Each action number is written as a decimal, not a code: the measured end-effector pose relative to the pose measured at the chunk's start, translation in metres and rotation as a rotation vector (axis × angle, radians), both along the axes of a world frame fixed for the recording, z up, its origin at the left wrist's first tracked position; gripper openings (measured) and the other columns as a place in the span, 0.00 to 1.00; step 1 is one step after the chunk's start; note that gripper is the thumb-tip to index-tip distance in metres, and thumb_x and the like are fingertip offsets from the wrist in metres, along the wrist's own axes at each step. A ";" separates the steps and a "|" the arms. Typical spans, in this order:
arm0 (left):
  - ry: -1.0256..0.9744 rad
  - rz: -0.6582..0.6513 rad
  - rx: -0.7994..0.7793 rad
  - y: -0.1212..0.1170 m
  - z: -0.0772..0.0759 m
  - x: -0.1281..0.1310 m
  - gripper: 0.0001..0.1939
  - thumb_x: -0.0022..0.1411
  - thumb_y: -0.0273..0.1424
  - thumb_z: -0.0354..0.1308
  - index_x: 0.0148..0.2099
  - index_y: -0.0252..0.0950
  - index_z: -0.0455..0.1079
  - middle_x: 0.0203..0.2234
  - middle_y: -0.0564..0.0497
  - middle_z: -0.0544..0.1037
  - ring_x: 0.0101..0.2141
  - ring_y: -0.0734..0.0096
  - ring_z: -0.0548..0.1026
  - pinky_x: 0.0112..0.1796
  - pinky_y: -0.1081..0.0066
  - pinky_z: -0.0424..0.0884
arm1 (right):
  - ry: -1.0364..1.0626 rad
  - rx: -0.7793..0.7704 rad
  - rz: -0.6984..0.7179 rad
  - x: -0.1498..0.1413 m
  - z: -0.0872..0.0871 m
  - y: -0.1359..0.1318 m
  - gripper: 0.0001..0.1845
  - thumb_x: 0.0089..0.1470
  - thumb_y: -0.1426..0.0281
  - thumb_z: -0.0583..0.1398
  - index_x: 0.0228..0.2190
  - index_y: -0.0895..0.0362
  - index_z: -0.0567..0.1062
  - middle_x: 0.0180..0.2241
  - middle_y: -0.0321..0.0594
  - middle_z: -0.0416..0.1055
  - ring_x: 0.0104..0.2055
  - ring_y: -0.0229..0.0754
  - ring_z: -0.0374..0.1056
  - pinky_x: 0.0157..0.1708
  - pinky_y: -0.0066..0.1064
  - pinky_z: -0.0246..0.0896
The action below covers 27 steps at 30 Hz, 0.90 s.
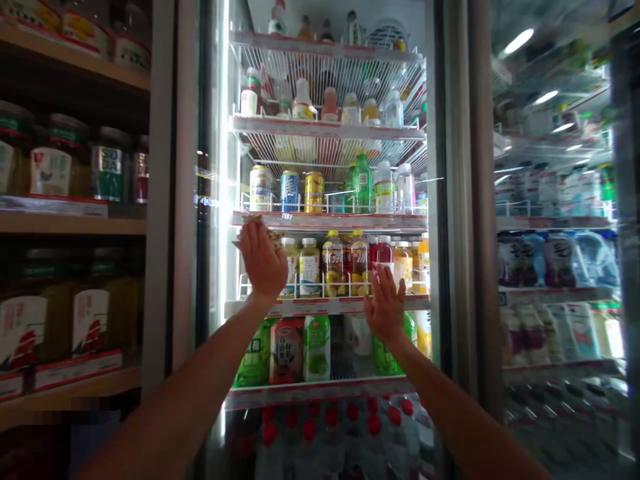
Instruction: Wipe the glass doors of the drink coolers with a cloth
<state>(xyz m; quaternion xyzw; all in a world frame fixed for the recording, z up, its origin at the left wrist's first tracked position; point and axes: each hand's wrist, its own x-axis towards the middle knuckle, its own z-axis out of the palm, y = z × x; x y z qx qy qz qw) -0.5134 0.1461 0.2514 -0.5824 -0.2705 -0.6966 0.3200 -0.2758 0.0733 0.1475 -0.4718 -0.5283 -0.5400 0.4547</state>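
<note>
A lit drinks fridge stands before me, and faint reflections suggest a glass door (345, 347) across its front. My left hand (263, 263) is raised at the left side, its fingers over a crumpled, light brown patterned cloth (273, 236) that looks pressed to the glass. Part of the cloth is hidden under the palm. My right hand (387, 307) is lower and to the right, fingers spread, holding nothing. It appears to rest on the glass, before the red-drink bottle (383, 251); actual contact is hard to make out.
Wire shelves hold cans (289, 191), yellow-capped tea bottles (334, 263) and large green bottles (317, 347). Red-capped bottles (331, 417) fill the dim bottom. Wooden shelving with jars (51, 163) is on the left. A metal frame (460, 200) separates another fridge (555, 293) on the right.
</note>
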 end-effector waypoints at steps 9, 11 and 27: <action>0.400 0.005 0.081 0.002 -0.021 -0.004 0.31 0.62 0.31 0.46 0.66 0.34 0.45 0.63 0.42 0.54 0.64 0.61 0.47 0.62 0.56 0.48 | -0.041 0.003 0.019 0.004 -0.001 -0.001 0.29 0.58 0.68 0.47 0.61 0.58 0.51 0.61 0.51 0.53 0.66 0.45 0.42 0.62 0.49 0.34; 0.093 0.017 0.000 0.010 -0.009 -0.029 0.31 0.61 0.31 0.47 0.65 0.31 0.47 0.63 0.39 0.50 0.64 0.56 0.45 0.62 0.52 0.45 | -0.024 0.008 0.014 0.003 -0.001 0.000 0.29 0.58 0.69 0.47 0.61 0.58 0.51 0.61 0.51 0.53 0.66 0.46 0.42 0.62 0.49 0.34; -0.054 0.112 0.049 0.008 -0.019 -0.034 0.28 0.62 0.30 0.46 0.64 0.34 0.50 0.62 0.40 0.54 0.63 0.56 0.48 0.60 0.50 0.50 | -0.006 0.020 -0.003 0.002 -0.003 0.000 0.30 0.58 0.68 0.48 0.61 0.57 0.50 0.61 0.49 0.54 0.66 0.45 0.43 0.62 0.48 0.34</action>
